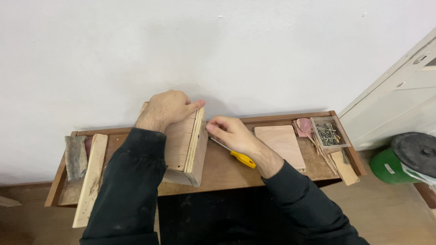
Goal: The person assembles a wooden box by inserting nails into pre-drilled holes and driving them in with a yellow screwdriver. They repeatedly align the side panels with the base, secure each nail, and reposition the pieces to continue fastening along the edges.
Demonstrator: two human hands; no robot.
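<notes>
A wooden box (184, 149) stands on its side on a low wooden bench (227, 174) against a white wall. My left hand (165, 109) lies over the box's top, the index finger stretched along its far edge. My right hand (231, 131) grips a screwdriver with a yellow handle (242, 159), its metal shaft pointing at the box's light plywood side panel (196, 136).
A flat plywood board (281, 143) lies to the right of my hands. Past it are a clear tray of screws (328, 132), pink sandpaper scraps and thin wood strips. A long drilled slat (92, 177) and a grey rag (75, 156) lie at the left. A green bucket (390, 165) stands on the floor at right.
</notes>
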